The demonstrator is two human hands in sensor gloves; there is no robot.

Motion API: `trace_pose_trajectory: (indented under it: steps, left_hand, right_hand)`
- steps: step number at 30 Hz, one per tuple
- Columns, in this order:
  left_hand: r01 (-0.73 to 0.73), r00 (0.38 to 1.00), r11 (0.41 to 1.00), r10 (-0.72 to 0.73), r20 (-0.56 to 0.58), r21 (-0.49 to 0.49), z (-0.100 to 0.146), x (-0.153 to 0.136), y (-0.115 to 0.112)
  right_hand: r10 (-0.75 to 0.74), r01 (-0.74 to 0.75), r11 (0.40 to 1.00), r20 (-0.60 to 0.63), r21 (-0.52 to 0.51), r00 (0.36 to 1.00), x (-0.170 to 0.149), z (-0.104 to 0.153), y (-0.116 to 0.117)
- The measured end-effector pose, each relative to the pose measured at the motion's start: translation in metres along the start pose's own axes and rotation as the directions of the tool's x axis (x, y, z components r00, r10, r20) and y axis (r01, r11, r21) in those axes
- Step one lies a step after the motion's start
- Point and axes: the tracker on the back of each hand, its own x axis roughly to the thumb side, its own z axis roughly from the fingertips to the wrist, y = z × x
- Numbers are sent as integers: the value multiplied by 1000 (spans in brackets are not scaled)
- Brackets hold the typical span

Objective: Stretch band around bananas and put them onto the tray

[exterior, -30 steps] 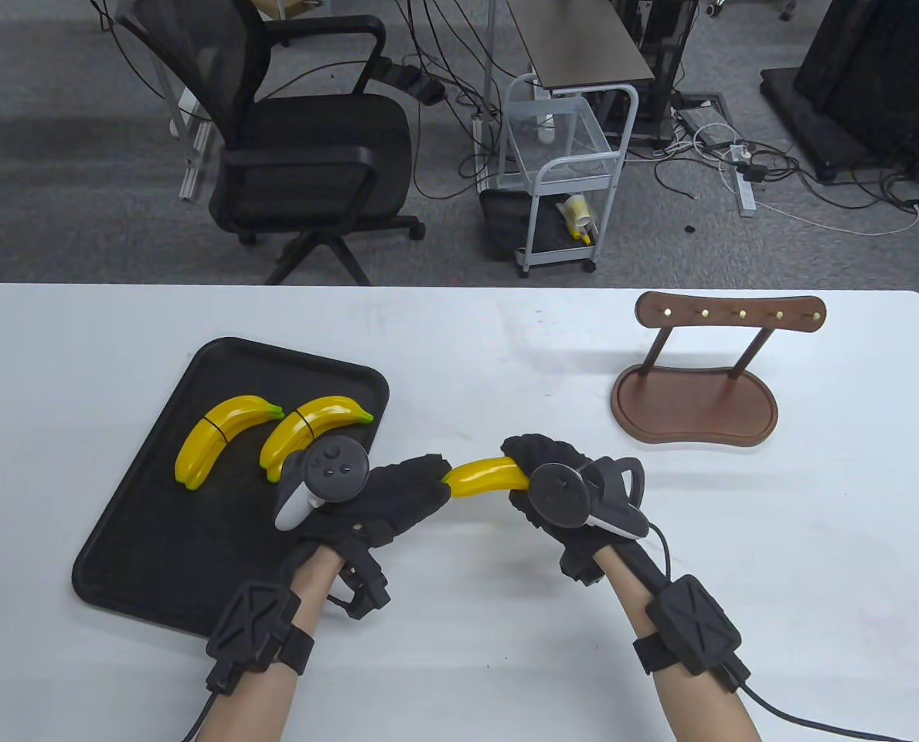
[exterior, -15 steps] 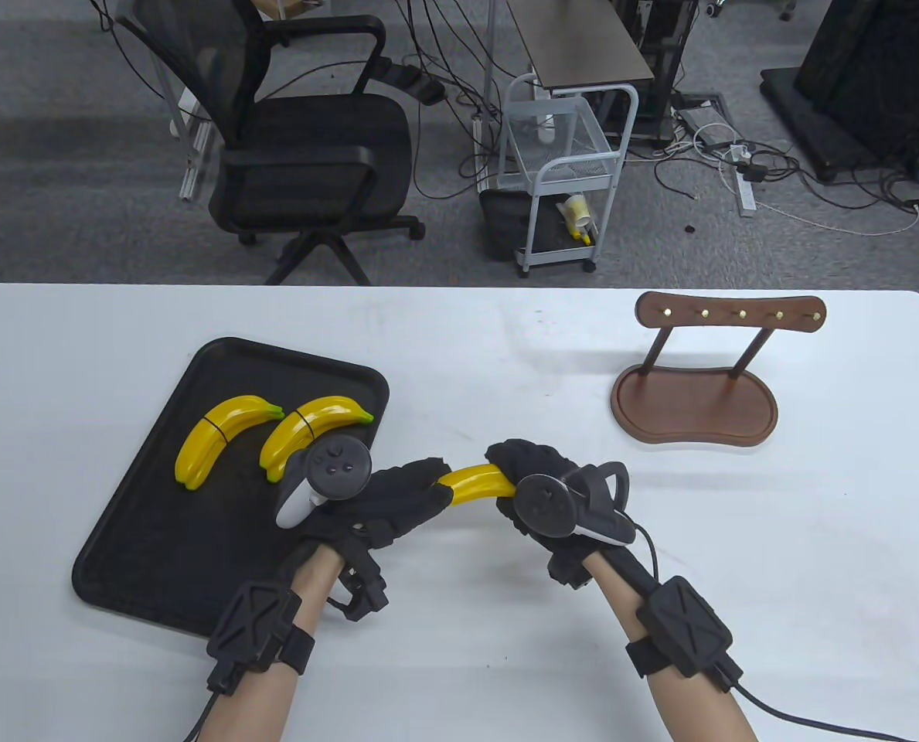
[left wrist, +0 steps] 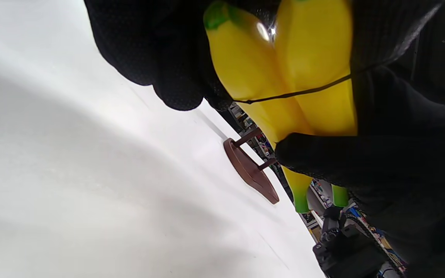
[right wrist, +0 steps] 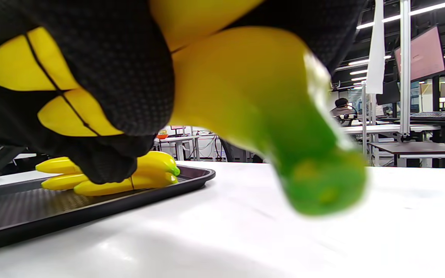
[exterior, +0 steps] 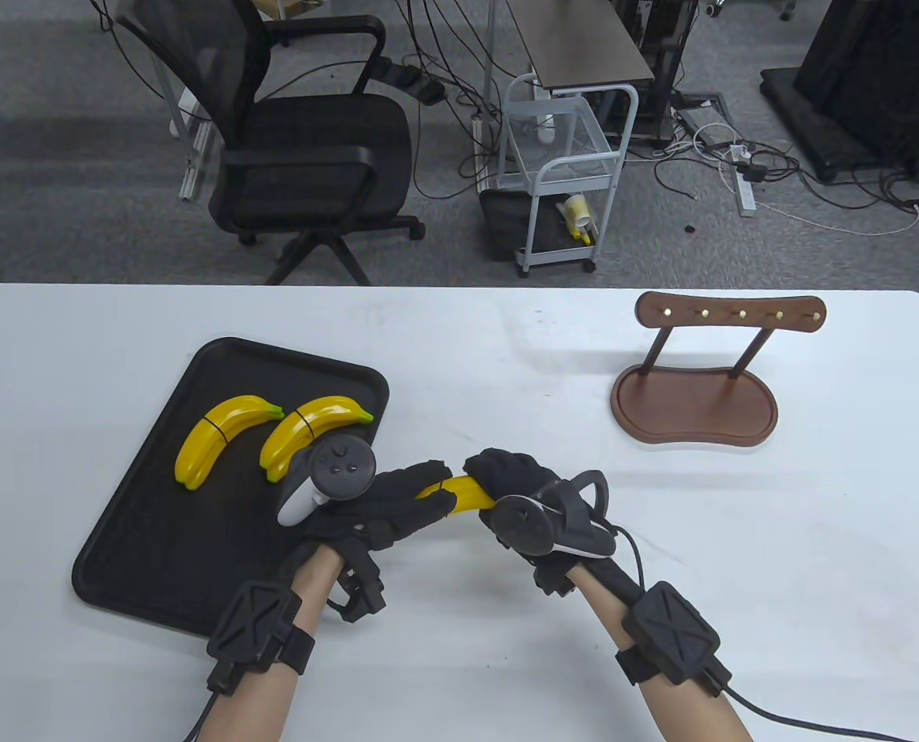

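A pair of yellow toy bananas (exterior: 463,495) is held above the table just right of the black tray (exterior: 142,533). My left hand (exterior: 413,495) grips one end and my right hand (exterior: 505,479) grips the other. A thin black band (left wrist: 303,92) crosses both bananas (left wrist: 284,77) in the left wrist view, and it shows again as the band (right wrist: 58,90) between my right fingers. Two more banded banana pairs (exterior: 219,444) (exterior: 304,433) lie on the tray. The green stem end (right wrist: 315,181) points at the right wrist camera.
A brown wooden stand with small hooks (exterior: 706,379) sits at the table's right back. The white table (exterior: 467,657) stretches around the hands. Beyond the far edge stand an office chair (exterior: 297,154) and a small white cart (exterior: 563,178).
Both hands have carried the banana pair leftward and slightly nearer, toward the tray's right edge. The right hand has closed in on the left hand, so less banana shows between them.
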Motion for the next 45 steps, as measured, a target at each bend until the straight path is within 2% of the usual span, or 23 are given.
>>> trace_pose_trajectory:
  steps: [10, 20, 24, 29, 38, 45]
  left_hand:
    - [14, 1000, 998, -13, -15, 61, 2, 3, 4]
    - [106, 994, 987, -106, -12, 117, 10, 11, 16]
    - [122, 992, 984, -124, 11, 133, 12, 17, 19]
    - [173, 982, 973, -182, 42, 151, 15, 27, 21]
    - [190, 976, 965, -205, 72, 182, 15, 32, 19]
    - [188, 977, 968, -201, 70, 165, 13, 31, 17]
  right_hand:
    - [-32, 32, 999, -4, 8, 999, -5, 1, -2]
    - [-236, 237, 970, -32, 44, 971, -22, 1, -7]
    - [-334, 337, 940, -56, 53, 941, -31, 1, -8]
    - [-482, 486, 873, -86, 43, 872, -41, 2, -8]
    - [-599, 605, 795, -99, 48, 795, -50, 2, -2]
    - [-613, 616, 787, -91, 20, 785, -50, 3, 0]
